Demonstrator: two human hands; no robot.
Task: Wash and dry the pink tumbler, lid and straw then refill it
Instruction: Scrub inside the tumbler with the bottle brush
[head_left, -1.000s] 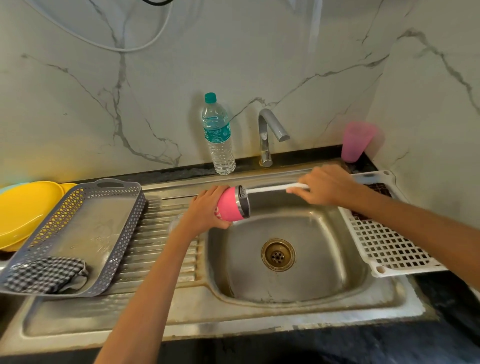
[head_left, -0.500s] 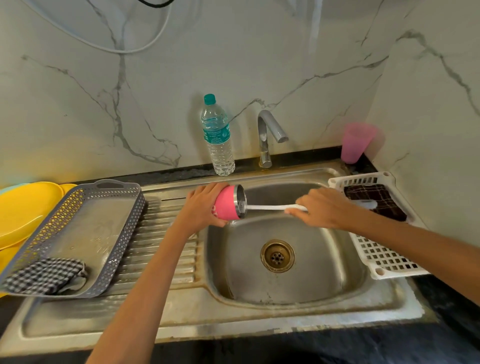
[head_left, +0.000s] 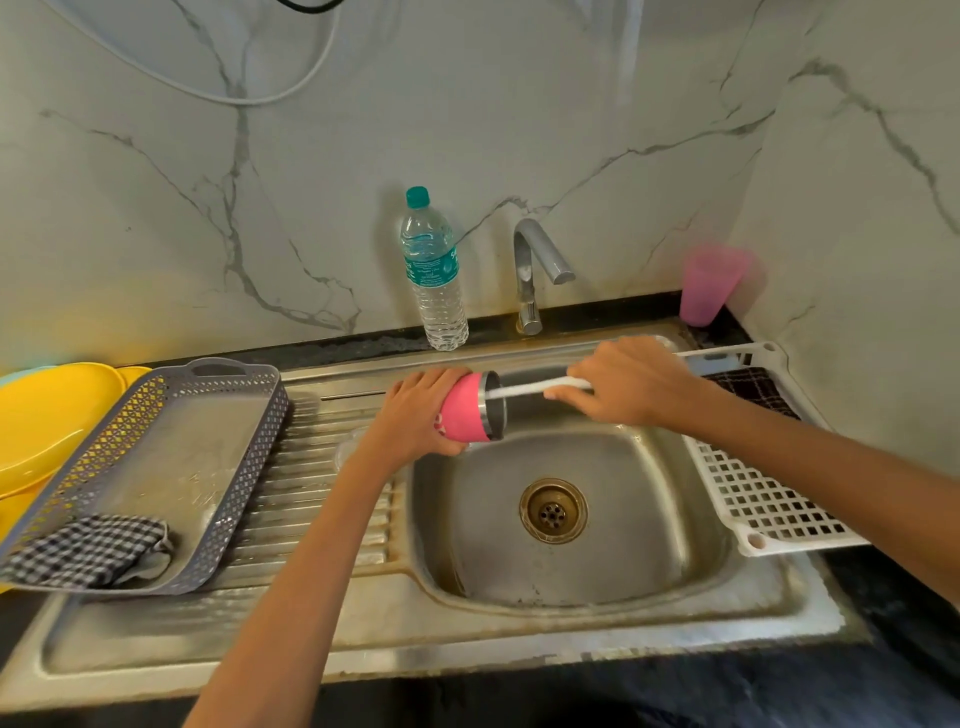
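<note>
The pink tumbler (head_left: 464, 410) lies on its side above the left rim of the steel sink (head_left: 571, 587), its steel mouth facing right. My left hand (head_left: 415, 410) grips its body from behind. A white brush handle (head_left: 524, 388) runs from the tumbler's mouth to the right, where my right hand (head_left: 631, 382) grips it. The brush's head is hidden inside the tumbler. A clear round lid (head_left: 349, 448) seems to lie on the ribbed drainboard, mostly hidden by my left forearm. No straw is visible.
A water bottle (head_left: 435, 275) and the tap (head_left: 535, 270) stand behind the sink. A pink plastic cup (head_left: 707, 283) sits in the back right corner. White rack (head_left: 769, 499) with a dark cloth lies right. Grey basket (head_left: 156, 467) with a checked cloth and yellow plates (head_left: 47, 415) lie left.
My right hand has drawn the brush back up and to the right, after pushing it deeper half a second ago. The tumbler tilted slightly in my left hand.
</note>
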